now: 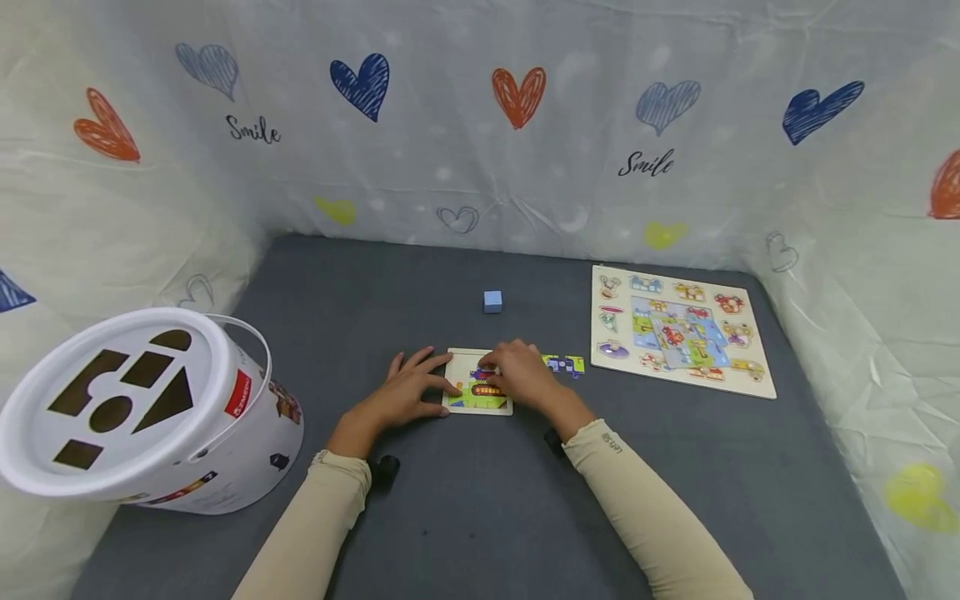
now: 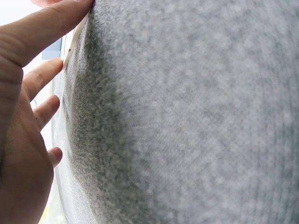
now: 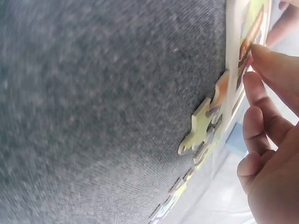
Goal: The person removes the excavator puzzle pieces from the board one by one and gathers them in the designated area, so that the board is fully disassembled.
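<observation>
A small wooden tray puzzle (image 1: 477, 410) with a pale rim and a bright picture lies on the table between the hands. My left hand (image 1: 405, 392) steadies its left side, fingers spread and fairly straight; in the left wrist view the thumb (image 2: 46, 28) and a fingertip touch the tray's edge. Over the tray's upper right part, my right hand (image 1: 525, 375) pinches a small puzzle piece (image 3: 250, 61) between thumb and index finger, mostly hidden by them. Loose puzzle pieces (image 1: 573, 365) lie just right of the tray, partly behind the right hand.
A blue cube (image 1: 492, 302) sits beyond the tray. At the right lies a large wooden picture board (image 1: 753, 375) with a smaller picture puzzle (image 1: 693, 342) on it. A white shape-sorter bucket (image 1: 255, 450) with a handle stands at the left. Heart-printed sheets hang around the table.
</observation>
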The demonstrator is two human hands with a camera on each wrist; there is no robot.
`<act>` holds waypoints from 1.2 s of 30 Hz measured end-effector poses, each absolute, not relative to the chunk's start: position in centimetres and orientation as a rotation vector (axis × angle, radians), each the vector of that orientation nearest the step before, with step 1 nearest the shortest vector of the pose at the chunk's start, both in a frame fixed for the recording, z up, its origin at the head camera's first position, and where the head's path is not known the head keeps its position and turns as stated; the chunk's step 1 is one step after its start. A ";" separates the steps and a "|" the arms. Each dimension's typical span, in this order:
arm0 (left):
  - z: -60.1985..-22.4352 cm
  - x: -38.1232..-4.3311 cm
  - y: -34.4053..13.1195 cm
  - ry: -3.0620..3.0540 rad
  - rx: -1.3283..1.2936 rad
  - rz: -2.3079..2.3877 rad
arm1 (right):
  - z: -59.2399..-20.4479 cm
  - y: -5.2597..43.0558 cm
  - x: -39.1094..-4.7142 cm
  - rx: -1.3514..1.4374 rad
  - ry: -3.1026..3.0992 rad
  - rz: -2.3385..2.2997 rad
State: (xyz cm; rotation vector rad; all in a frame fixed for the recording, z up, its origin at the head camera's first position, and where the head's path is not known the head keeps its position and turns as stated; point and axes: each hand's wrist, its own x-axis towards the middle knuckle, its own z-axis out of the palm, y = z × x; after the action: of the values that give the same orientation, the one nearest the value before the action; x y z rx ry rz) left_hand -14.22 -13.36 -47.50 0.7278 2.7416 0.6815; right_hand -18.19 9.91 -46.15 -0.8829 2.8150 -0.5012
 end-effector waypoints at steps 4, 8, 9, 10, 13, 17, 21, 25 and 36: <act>-47.7 -14.3 -13.3 2.742 0.718 0.683 | -46.3 10.1 -18.2 -0.894 2.809 -0.515; -47.9 -14.5 -13.3 2.744 0.718 0.698 | -46.3 10.1 -18.4 -0.880 2.779 -0.530; -47.9 -14.5 -13.3 2.745 0.719 0.699 | -46.3 10.1 -18.5 -0.871 2.769 -0.531; -47.9 -14.5 -13.4 2.747 0.722 0.699 | -46.3 10.1 -18.5 -0.860 2.759 -0.528; -48.0 -14.6 -13.3 2.748 0.724 0.690 | -46.2 10.0 -18.7 -0.830 2.739 -0.498; -48.1 -14.6 -13.3 2.748 0.728 0.675 | -46.3 9.8 -18.8 -0.811 2.742 -0.480; -48.1 -14.5 -13.4 2.743 0.715 0.673 | -46.7 9.8 -18.8 -0.825 2.773 -0.506; -48.0 -14.4 -13.4 2.735 0.713 0.670 | -46.9 9.9 -18.7 -0.861 2.800 -0.542; -48.2 -14.5 -13.5 2.739 0.736 0.677 | -46.4 10.0 -18.7 -0.868 2.787 -0.629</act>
State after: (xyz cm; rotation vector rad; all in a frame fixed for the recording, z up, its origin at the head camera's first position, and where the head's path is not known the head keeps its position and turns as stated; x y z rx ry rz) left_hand -14.55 -13.52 -48.17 0.7363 2.7390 0.6773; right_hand -18.65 9.95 -46.42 -0.8684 2.7869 -0.6293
